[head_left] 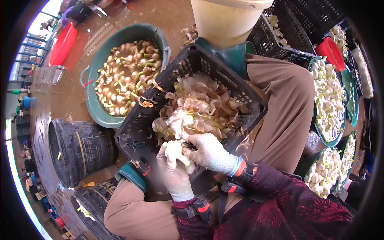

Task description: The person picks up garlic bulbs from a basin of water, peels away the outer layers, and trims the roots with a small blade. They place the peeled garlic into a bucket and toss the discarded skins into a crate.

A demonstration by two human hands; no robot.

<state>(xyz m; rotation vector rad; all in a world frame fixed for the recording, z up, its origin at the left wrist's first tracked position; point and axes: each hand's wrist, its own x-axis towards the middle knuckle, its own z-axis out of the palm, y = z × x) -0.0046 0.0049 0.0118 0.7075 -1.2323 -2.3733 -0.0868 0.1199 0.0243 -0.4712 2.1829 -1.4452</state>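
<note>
Both hands wear pale gloves and meet over the near edge of a black crate (138, 146) holding papery garlic skins (200, 106). My left hand (175, 176) is closed around a white garlic bulb (174, 153), whose short green stem points right. My right hand (210, 152) touches the bulb's side, its fingers pinched on a small dark tool (189, 145), mostly hidden by the glove. Beyond the crate at the left, a green tub (95, 102) holds garlic bulbs (128, 76) in brownish water.
Green tubs of white garlic (328, 96) stand at the right beside a red bowl (331, 54). A pale bucket (228, 24) and another black crate (280, 40) are behind. Black buckets (82, 152) lie at the left, near a red basin (63, 45).
</note>
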